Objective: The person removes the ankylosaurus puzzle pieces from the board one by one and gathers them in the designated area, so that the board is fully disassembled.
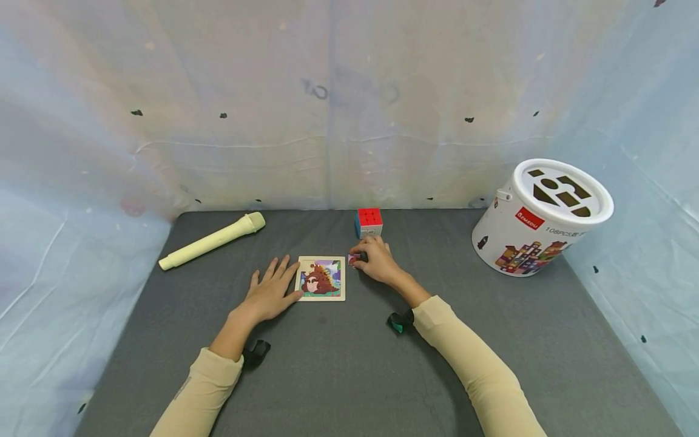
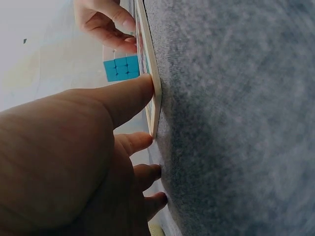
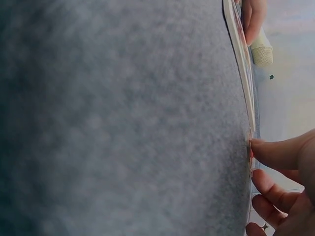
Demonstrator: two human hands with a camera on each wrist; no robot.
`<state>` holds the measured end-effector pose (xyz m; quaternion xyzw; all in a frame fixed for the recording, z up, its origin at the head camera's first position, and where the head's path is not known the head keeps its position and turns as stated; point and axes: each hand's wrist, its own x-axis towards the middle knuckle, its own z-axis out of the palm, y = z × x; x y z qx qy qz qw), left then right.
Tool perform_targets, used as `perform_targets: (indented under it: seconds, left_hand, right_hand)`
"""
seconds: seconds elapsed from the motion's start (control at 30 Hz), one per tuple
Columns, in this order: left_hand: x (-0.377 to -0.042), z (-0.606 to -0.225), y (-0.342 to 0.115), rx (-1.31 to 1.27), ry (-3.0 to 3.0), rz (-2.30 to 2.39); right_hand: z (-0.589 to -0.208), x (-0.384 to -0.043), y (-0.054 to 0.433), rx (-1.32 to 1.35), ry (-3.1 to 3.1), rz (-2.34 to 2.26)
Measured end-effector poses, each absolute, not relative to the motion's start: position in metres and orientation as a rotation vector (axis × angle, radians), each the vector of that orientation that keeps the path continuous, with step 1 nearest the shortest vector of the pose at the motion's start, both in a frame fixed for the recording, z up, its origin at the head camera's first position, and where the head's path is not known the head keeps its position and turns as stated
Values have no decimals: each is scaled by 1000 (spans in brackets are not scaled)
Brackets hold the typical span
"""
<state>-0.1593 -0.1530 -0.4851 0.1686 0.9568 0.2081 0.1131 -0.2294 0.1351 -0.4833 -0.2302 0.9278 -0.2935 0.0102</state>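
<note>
A small square jigsaw puzzle (image 1: 320,299) lies flat, its pale wooden frame around a picture of a reddish-brown dinosaur. A gap shows in the picture's upper left. With fingers spread, my left hand (image 1: 267,295) rests at the frame's left side; its thumb (image 2: 133,96) presses on the rim and the index finger touches the upper left corner. Just right of the frame, my right hand (image 1: 378,261) pinches a small purple and pink puzzle piece (image 1: 352,259) between thumb and finger, low at the tabletop. Its fingers partly cover the piece.
A Rubik's cube (image 1: 369,223) with a red top stands just beyond my right hand. The cream toy microphone (image 1: 213,241) lies at the back left. At the back right stands a white lidded bucket (image 1: 537,221) with shaped holes. Plastic sheeting (image 1: 327,152) hangs around the grey table (image 1: 327,376).
</note>
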Motion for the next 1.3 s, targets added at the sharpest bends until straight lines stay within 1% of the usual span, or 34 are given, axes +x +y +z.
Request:
perform_targets:
  seconds: [0.3, 0.7, 0.9, 1.3]
  left_hand:
    - [-158, -483, -153, 477, 2816, 594]
    - [-160, -491, -154, 473, 2828, 586]
    - [-160, -489, -153, 472, 2816, 599]
    - [-161, -486, -152, 463, 2805, 578]
  right_hand:
    - [-481, -230, 134, -705, 2887, -895]
    - [-481, -231, 130, -792, 2930, -824]
    - [-477, -233, 119, -850, 2901, -850]
    - [-469, -236, 88, -922, 2851, -756]
